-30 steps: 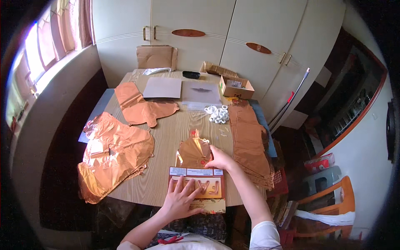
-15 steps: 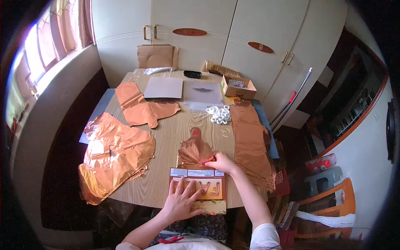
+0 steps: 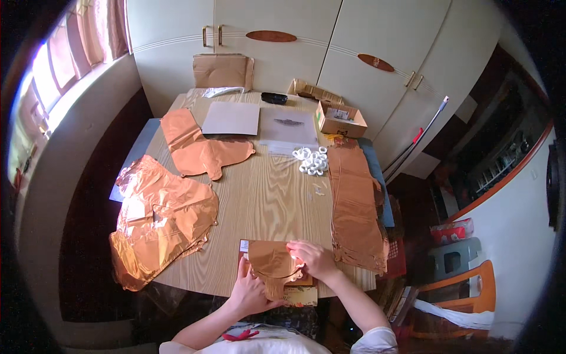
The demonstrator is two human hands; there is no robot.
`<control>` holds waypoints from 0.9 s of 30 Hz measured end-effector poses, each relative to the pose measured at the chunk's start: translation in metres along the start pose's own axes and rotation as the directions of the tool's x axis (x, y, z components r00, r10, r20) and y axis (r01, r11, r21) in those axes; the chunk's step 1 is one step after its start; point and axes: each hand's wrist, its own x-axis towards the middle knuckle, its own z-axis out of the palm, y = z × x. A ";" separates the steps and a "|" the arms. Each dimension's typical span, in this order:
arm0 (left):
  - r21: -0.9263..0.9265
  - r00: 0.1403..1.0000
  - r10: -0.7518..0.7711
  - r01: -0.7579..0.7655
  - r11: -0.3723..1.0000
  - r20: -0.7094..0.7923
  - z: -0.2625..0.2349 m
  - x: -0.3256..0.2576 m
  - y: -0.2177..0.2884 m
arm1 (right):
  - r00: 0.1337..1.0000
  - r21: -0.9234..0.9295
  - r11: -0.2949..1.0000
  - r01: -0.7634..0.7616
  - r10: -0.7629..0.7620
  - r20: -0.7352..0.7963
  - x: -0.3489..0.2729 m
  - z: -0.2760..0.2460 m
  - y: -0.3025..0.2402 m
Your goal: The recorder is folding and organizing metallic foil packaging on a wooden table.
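A flat copper-coloured foil balloon (image 3: 272, 259) lies folded down over a printed card (image 3: 302, 297) at the near edge of the table, covering most of the card's face. My right hand (image 3: 313, 259) grips the balloon near its upper right edge, the fingers bent over the foil. At the card's lower left, my left hand (image 3: 252, 292) holds the card and touches the balloon's lower part. Some of its fingertips are hidden by the foil.
More copper foil sheets lie at left (image 3: 168, 221), far left (image 3: 203, 147) and right (image 3: 356, 200). White rolls (image 3: 312, 160) sit near an open cardboard box (image 3: 341, 121). Behind are a grey sheet (image 3: 231, 119), a clear plastic sleeve (image 3: 289, 131) and a black tray (image 3: 274, 98).
The foil balloon, stretched out beyond the card before, is now folded back toward me over it. My right hand has moved nearer; my left hand has shifted from the card's face to its lower left.
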 end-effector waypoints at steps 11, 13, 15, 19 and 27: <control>0.097 0.991 -0.018 0.005 0.995 0.132 -0.009 0.004 0.000 | 0.997 -0.029 0.999 0.015 -0.012 0.077 0.017 -0.006 0.002; 0.156 0.981 0.004 -0.035 0.987 0.194 -0.008 0.007 -0.001 | 0.997 -0.049 0.999 0.012 -0.008 0.074 0.013 -0.004 0.005; 0.148 0.979 0.048 -0.079 0.986 0.200 -0.004 0.008 -0.010 | 0.998 -0.035 0.999 0.029 -0.027 0.063 0.014 -0.003 0.006; -0.004 0.983 0.096 -0.096 0.995 0.158 0.007 0.000 -0.033 | 0.999 -0.022 0.999 0.048 -0.048 0.003 0.014 0.001 0.009; -0.239 0.994 -0.092 0.075 0.968 -0.064 -0.018 0.017 -0.064 | 0.997 -0.033 0.997 0.074 -0.073 0.031 0.019 0.000 0.009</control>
